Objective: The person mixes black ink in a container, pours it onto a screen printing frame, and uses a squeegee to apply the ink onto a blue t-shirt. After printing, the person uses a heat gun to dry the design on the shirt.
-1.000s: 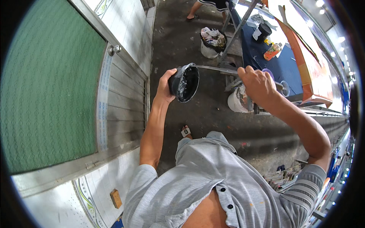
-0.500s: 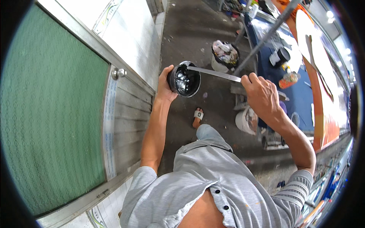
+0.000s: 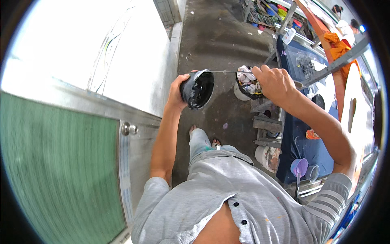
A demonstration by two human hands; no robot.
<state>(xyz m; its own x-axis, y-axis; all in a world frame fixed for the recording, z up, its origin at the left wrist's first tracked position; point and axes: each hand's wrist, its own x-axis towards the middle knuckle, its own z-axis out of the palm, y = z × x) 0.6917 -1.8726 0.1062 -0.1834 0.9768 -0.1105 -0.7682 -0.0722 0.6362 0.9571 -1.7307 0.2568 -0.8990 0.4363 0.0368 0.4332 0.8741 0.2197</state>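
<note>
Black and tilted, your cup sits at upper centre, left hand clamped on its side; hold it steady and, right hand closed on the metal scraper, guide that evenly.

The left hand has a round, glossy black tub by its side, mouth tipped over! Across to its rim, the right hand levels a long, thin metal blade.

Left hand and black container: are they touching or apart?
Touching: the head view shows the left hand gripping the black container by its outer side.
</note>
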